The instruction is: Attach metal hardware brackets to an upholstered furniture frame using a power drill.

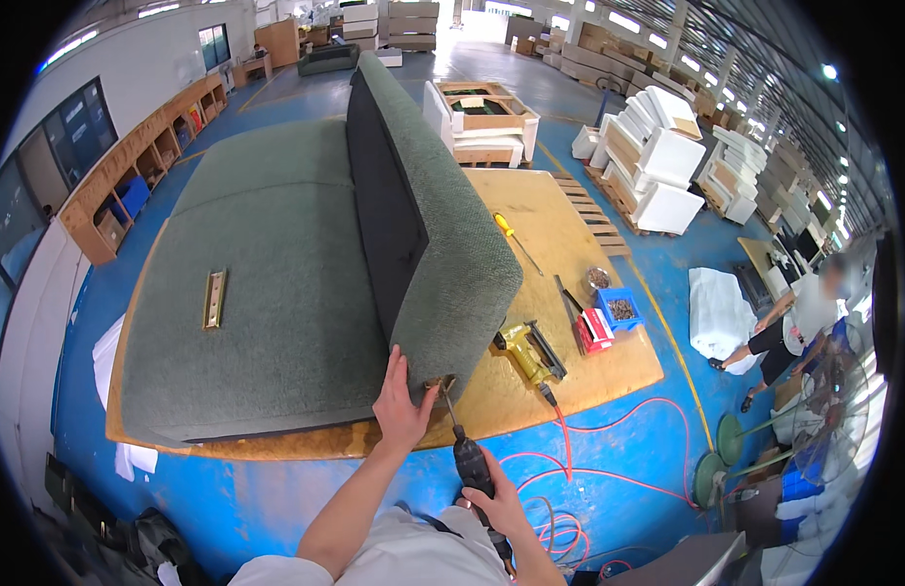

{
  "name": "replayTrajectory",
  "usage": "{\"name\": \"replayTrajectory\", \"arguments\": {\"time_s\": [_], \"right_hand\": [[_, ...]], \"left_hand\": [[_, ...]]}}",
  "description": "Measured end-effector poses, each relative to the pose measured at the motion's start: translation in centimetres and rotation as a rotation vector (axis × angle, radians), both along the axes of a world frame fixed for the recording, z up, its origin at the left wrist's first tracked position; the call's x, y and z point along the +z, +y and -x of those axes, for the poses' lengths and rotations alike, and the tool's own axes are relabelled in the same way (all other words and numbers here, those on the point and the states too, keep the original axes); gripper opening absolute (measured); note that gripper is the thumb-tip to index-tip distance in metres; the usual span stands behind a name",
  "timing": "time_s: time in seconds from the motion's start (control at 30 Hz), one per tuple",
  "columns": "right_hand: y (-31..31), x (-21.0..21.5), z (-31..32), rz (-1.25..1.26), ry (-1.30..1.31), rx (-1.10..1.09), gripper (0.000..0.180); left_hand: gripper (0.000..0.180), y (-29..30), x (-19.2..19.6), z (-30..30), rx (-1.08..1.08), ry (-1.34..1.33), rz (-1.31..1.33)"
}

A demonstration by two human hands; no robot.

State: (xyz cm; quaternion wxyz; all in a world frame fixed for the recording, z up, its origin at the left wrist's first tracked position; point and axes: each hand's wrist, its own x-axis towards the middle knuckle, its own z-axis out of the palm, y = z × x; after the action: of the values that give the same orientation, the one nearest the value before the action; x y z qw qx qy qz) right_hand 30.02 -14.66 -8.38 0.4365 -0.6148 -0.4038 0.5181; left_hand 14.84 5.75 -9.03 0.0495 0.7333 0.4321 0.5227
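A green upholstered sofa piece lies on the wooden table, with a wide seat [267, 225] and a raised back panel [462, 244]. My left hand [403, 408] rests on the panel's near end, fingers stretched out flat, its thumb beside a small metal bracket [439, 382]. Wrapped round a black power drill [472, 463] is my right hand [499, 503]. The drill's long bit points up at the bracket and appears to meet it. On the seat lies a brass-coloured metal plate [214, 299].
Right of the panel, the table [609, 376] holds a yellow staple gun [526, 354] with a red hose, a yellow-handled screwdriver [505, 227], a blue bin [620, 309] of small parts and a red box [595, 331]. Hose loops cross the floor. A person [809, 317] stands at right.
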Motion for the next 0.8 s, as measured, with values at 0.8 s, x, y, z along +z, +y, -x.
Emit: {"name": "replayTrajectory", "arguments": {"time_s": [0.8], "right_hand": [[0.3, 3.0, 2.7, 0.068, 0.599, -0.076, 0.074]], "left_hand": [[0.076, 0.3, -0.2, -0.2, -0.055, -0.056, 0.006]]}}
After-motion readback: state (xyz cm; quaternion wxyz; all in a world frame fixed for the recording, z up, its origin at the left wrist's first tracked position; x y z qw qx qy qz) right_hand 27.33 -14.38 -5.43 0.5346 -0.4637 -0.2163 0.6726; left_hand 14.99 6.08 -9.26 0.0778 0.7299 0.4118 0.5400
